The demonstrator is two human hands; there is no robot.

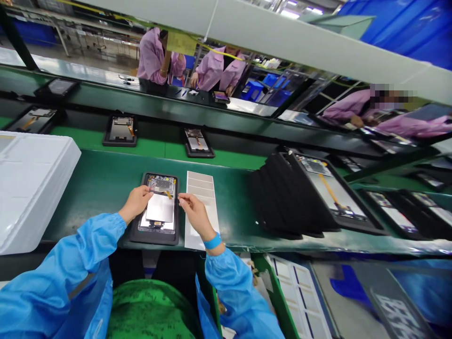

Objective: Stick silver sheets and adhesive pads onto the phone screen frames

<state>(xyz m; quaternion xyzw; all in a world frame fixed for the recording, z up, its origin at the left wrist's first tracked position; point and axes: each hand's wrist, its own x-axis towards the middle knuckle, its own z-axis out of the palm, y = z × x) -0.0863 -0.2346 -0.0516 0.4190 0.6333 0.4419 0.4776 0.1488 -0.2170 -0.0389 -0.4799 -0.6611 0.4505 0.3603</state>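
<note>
An opened tablet [160, 227] lies in a black foam tray [153, 238] on the green bench in front of me. Its silver battery [159, 208], circuit board and an orange ribbon cable [167, 193] are exposed. My left hand [137, 202] reaches over the tray's left side, thumb and fingers pinched together at the battery's upper left corner. At the tray's right edge, my right hand [193, 211] holds its fingertips pinched; whatever is between them is too small to tell. Under the right hand lies a pale sheet of grey rectangular strips [201, 187].
White foam trays [38, 188] stand at left. Stacked black trays [289, 197], the top one with an opened tablet [332, 183], stand at right. More tablets [122, 129] sit on the green conveyor [155, 149] behind. Co-workers in pink [221, 70] work across the line.
</note>
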